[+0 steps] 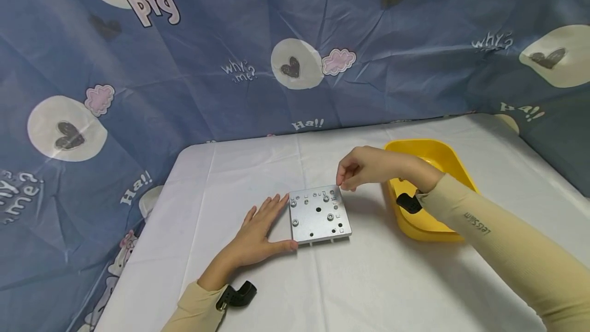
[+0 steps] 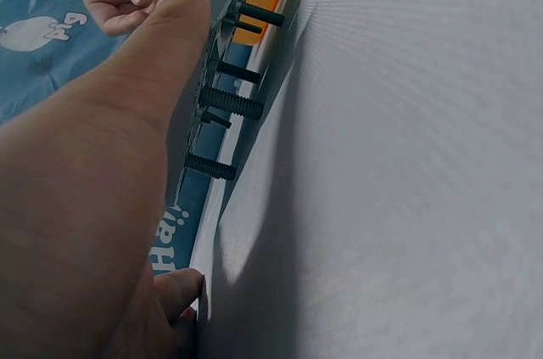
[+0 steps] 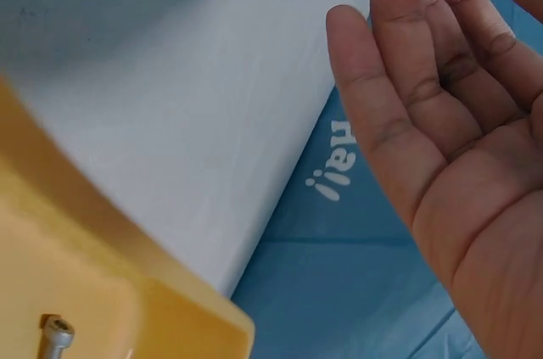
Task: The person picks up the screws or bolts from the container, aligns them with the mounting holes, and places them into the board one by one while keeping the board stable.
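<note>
The left hand lies flat on the surface, fingers straight against the metal plate's edge. The right hand hovers over the plate's far corner, fingertips pinched narrow; whether they hold a screw I cannot tell. Best to keep the plate braced and lower straight over a hole.

White table: metal plate, yellow tray

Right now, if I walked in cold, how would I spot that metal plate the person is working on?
Look at the white table before the blue cartoon curtain, then left of the yellow tray. The metal plate lies flat between the left hand, whose fingers rest against its edge, and the right hand over its far corner. It is the only square, grey, hole-studded thing, with several screws in it.
</note>
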A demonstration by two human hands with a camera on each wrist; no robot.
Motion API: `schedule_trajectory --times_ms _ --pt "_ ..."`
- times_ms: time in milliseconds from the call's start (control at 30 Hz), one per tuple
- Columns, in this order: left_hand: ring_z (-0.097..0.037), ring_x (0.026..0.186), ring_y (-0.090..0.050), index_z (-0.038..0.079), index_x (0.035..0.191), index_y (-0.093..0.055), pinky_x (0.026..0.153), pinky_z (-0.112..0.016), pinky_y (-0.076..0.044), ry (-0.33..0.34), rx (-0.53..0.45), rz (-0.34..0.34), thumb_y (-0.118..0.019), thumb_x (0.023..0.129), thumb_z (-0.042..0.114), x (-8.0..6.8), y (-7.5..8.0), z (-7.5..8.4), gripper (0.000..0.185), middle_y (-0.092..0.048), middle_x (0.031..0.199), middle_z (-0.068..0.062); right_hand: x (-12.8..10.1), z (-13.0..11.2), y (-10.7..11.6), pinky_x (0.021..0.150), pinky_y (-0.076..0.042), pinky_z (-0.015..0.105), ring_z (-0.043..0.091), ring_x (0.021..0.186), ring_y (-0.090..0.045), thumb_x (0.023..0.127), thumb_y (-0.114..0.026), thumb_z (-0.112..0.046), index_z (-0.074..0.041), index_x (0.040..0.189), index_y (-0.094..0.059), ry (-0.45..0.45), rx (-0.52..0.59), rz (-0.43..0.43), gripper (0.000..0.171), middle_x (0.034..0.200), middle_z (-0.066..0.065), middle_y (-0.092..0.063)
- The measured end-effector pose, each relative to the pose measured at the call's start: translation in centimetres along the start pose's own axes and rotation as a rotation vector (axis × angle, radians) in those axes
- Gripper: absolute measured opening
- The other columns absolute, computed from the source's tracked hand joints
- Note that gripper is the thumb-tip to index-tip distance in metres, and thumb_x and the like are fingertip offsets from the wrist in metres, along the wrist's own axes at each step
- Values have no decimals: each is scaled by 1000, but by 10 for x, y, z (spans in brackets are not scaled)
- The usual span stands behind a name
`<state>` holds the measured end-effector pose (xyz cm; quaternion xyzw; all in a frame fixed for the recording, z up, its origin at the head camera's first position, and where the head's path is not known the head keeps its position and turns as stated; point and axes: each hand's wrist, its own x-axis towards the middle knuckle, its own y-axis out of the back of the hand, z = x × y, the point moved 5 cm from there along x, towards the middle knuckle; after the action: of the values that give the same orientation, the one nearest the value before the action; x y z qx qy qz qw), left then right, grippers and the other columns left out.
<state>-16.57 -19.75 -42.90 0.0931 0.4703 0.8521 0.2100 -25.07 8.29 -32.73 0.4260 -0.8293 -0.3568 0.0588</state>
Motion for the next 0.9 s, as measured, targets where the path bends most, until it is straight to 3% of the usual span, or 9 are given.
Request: schedule_trajectory --times_ms 233,467,700,900 --pt "-38 169 -15 34 174 -18 133 -71 -4 -3 0 1 -80 86 68 0 -1 -1 113 -19 181 -10 -14 18 12 84 -62 26 26 90 -72 98 -77 -9 -2 109 -76 -31 156 51 13 91 2 -78" --pt "-39 168 -16 34 174 -18 133 -71 -5 -8 4 3 -80 86 67 0 -1 -1 112 -19 181 -10 -35 38 29 90 -63 32 18 92 -74 100 -75 -11 0 117 -72 -53 233 97 20 99 4 -79" --pt "-39 169 -15 33 174 -18 133 -71 -4 -7 1 0 -80 86 67 1 -1 -1 112 -19 181 -11 -57 65 44 100 -63 34 24 107 -76 104 -72 -16 0 126 -68 -144 312 162 28 111 4 -77" --pt "-40 168 -16 32 174 -19 133 -72 -5 -7 4 5 -80 86 68 1 -2 -2 112 -19 181 -11 -77 85 48 94 -64 32 20 98 -73 106 -69 -17 7 129 -64 -218 334 140 33 108 10 -75"
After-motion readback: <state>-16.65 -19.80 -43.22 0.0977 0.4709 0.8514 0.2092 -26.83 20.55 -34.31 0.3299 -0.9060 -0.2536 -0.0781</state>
